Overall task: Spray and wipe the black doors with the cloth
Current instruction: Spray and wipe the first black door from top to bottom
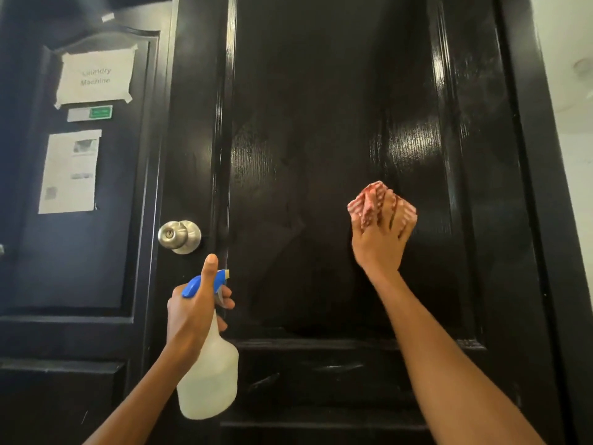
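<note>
Right of centre, my right hand (380,237) pressed the soft, limp red-striped cloth (378,200) flat on the black door (321,123), fingers spread; my left hand (195,303) gripped the light spray bottle (208,377) by its neck.

Red-white cloth (378,200) bunched flat against glossy black door (321,123).

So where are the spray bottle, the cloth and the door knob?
spray bottle (210,377): head view, on its translucent body.
cloth (369,200): head view, on its red-striped fabric above the fingers.
door knob (175,235): head view, on its silver face.
</note>
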